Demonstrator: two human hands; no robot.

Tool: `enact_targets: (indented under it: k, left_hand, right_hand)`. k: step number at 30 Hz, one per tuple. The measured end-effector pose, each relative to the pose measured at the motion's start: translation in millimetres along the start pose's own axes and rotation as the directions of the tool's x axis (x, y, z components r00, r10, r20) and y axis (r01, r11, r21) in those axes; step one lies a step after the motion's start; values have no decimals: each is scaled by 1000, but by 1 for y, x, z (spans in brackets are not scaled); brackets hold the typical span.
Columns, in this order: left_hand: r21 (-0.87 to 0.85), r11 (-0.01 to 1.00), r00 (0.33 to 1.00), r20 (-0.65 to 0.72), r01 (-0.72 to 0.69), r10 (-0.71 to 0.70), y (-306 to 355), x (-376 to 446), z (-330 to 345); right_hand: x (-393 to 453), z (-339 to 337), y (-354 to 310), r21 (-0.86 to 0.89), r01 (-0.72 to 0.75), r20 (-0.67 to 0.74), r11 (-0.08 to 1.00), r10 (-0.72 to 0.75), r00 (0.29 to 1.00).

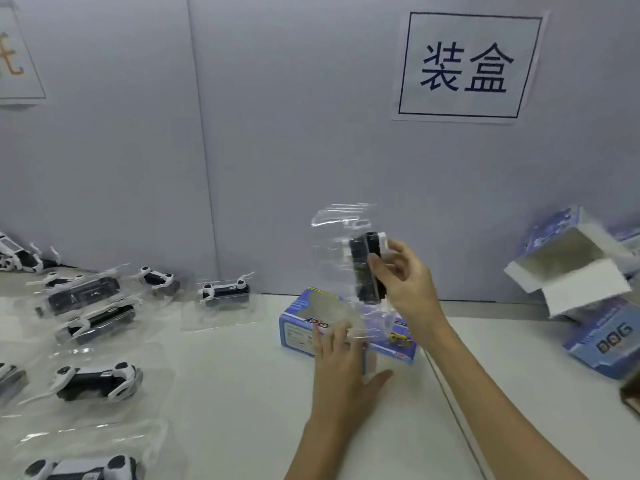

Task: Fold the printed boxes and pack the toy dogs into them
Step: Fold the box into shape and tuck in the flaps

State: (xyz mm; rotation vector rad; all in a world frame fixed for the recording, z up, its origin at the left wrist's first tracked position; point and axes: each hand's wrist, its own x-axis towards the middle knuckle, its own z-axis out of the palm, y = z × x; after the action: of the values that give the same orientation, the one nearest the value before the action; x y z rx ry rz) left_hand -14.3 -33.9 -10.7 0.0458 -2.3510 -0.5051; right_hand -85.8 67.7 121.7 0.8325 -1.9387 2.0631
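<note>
My right hand [401,278] pinches the bagged toy dog [367,268] above the printed box [298,327], steadied by my flat left hand [343,368] (mouth hidden); lower it endwise, bag tucked.

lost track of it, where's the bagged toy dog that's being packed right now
In the head view it is right of centre, held upright in the right hand: the bagged toy dog hangs just above the blue printed box, which the left hand steadies.
</note>
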Motion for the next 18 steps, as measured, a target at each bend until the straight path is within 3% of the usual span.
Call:
enact_targets:
  k: [3, 4, 6, 8, 11, 12, 13, 15, 18]
  left_hand:
    - [141, 987, 993, -101, 77, -63, -12, 6, -6]
    - [63, 992, 994, -36, 105, -103, -2, 5, -7]
    - [-175, 979, 992, -52, 104, -114, -4, 5, -5]
    - [-442, 881, 966, -106, 169, -238, -20, 11, -9]
    - [-617, 743, 894, -138, 259, -427, -19, 14, -22]
    - [-674, 690, 869, -144, 264, -474, -22, 18, -26]
    - [-725, 632, 846, -131, 274, -517, -25, 21, -30]
    - [-813, 509, 816, -75, 284, -574, -28, 26, -37]
    - [-878, 409, 785, -64, 250, -617, -30, 29, -47]
  right_hand:
    - [-17, -53, 15, 145, -76, -87, 986, 89, 992]
    - [-23, -67, 25, 192, -115, -76, 975, 131, 988]
    - [-36, -81, 41, 263, -220, -41, 939, 239, 970]
    - [-53, -92, 60, 235, -294, 4, 926, 301, 953]
    - [-66, -102, 79, 337, -530, 180, 778, 499, 848]
    - [-64, -104, 82, 356, -562, 290, 746, 483, 826]
    - [-58, -102, 83, 340, -518, 327, 785, 418, 848]
    - [-47, -90, 77, 401, -568, 452, 719, 383, 805]
    - [-43, -80, 80, 385, -641, 573, 664, 373, 730]
